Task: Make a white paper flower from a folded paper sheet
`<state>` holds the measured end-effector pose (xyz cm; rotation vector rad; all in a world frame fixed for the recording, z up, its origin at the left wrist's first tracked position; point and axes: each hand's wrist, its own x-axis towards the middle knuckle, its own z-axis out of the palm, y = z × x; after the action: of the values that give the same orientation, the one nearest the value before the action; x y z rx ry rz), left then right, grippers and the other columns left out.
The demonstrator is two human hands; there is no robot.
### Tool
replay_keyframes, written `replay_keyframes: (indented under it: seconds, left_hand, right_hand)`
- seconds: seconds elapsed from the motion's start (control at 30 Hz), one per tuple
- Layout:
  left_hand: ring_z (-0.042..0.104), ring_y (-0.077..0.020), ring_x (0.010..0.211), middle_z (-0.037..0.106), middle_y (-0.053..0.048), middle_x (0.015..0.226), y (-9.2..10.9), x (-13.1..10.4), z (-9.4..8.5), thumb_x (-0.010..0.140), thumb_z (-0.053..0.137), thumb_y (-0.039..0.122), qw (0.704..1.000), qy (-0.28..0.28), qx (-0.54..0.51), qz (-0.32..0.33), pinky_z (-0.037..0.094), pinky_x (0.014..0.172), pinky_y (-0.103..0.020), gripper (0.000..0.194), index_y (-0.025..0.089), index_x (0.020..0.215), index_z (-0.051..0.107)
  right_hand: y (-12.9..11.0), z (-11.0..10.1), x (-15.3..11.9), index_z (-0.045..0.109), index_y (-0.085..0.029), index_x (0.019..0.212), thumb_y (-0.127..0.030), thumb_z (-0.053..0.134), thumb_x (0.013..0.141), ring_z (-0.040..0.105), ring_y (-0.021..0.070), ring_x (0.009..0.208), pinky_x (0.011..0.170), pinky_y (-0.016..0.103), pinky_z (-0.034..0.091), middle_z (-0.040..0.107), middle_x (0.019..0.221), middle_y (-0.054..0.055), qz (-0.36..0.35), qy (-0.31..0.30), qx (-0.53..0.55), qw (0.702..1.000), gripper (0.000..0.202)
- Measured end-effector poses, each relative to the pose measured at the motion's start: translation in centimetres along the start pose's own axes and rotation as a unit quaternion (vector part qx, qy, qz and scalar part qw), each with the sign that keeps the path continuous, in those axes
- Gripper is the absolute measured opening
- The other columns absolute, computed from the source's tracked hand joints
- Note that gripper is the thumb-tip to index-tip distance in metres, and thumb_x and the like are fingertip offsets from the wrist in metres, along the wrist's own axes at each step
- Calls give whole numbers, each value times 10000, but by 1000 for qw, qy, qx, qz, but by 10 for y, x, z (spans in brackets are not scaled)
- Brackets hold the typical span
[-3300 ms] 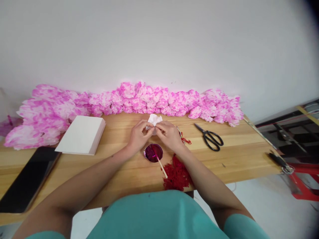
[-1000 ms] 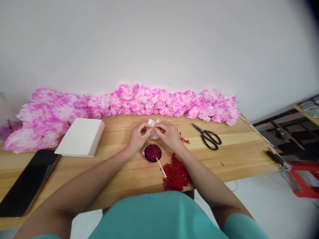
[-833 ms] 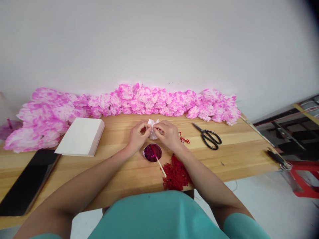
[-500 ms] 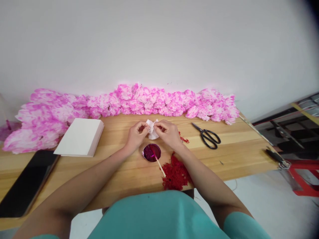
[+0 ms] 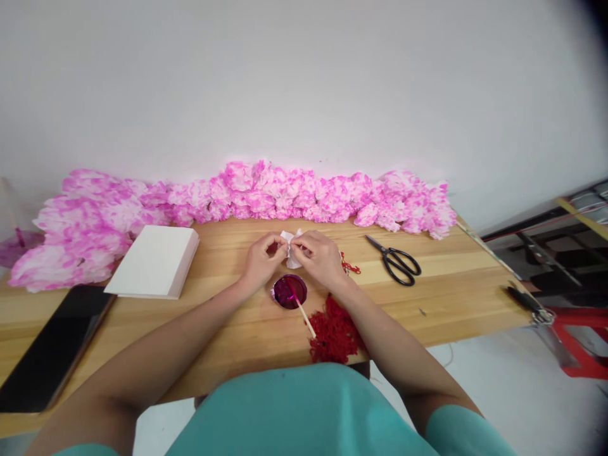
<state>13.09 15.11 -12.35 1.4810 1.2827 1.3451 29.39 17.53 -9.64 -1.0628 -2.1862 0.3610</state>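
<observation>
Both hands meet over the wooden table, pinching a small piece of crumpled white tissue paper [image 5: 294, 259]. My left hand [image 5: 260, 258] grips its left side between thumb and forefinger. From the other side, my right hand [image 5: 319, 254] pinches the same paper and covers part of it. Just below the hands stands a round dish of magenta liquid [image 5: 287, 294], with a thin wooden stick [image 5: 306, 320] leaning out of it. A heap of red yarn-like strands [image 5: 335, 335] lies beside my right forearm.
Pink-and-white paper flowers [image 5: 256, 196] line the wall along the table's back. A stack of white paper [image 5: 152, 261] and a black phone [image 5: 59, 348] lie left. Black-handled scissors [image 5: 399, 263] lie right. A red stool [image 5: 582, 342] stands past the right edge.
My fingers have drawn slightly closer together on the tissue paper, and my right hand now covers more of it. The other things on the table lie as before.
</observation>
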Motion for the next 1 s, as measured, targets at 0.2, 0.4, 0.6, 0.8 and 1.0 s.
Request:
replay_keyframes:
  seconds: [0.2, 0.4, 0.6, 0.8, 1.0]
  left_hand:
    - [547, -123, 673, 604, 0, 724, 1, 1, 0, 796, 617, 299, 998, -5, -55, -22, 426, 651, -231, 145, 163, 748, 606]
    - [549, -123, 663, 608, -2, 719, 3, 2, -1, 777, 631, 341, 997, -3, -67, -39, 434, 651, -236, 185, 159, 755, 604]
    - [584, -135, 751, 626, -17, 803, 2, 4, -2, 810, 623, 361, 994, 8, -102, -39, 461, 722, -250, 204, 164, 822, 569]
    - [614, -142, 719, 642, -10, 807, 4, 5, -5, 842, 604, 405, 991, -6, -126, -45, 475, 682, -259, 325, 184, 1061, 509]
    - [530, -115, 523, 574, 43, 583, 6, 3, -7, 868, 567, 412, 990, -39, -101, -90, 421, 539, -225, 404, 165, 1176, 478]
  right_hand:
    - [0, 0, 1, 706, -217, 828, -200, 566, 859, 598, 164, 758, 710, 277, 425, 690, 795, 28, 20, 8, 30, 999, 144]
    - [1, -2, 1, 709, -204, 837, -197, 563, 858, 595, 161, 737, 688, 273, 425, 684, 787, 34, 18, 16, 35, 999, 147]
    - [6, -5, 3, 683, -206, 875, -245, 539, 864, 592, 146, 695, 648, 266, 447, 695, 837, 26, 83, 24, 97, 992, 150]
    - [1, -12, 5, 659, -215, 892, -226, 527, 847, 592, 131, 689, 630, 249, 448, 712, 891, 15, 92, -2, 118, 989, 140]
    - [0, -10, 3, 664, -212, 897, -190, 533, 823, 647, 170, 857, 752, 289, 490, 730, 962, 38, 61, -26, 126, 990, 152]
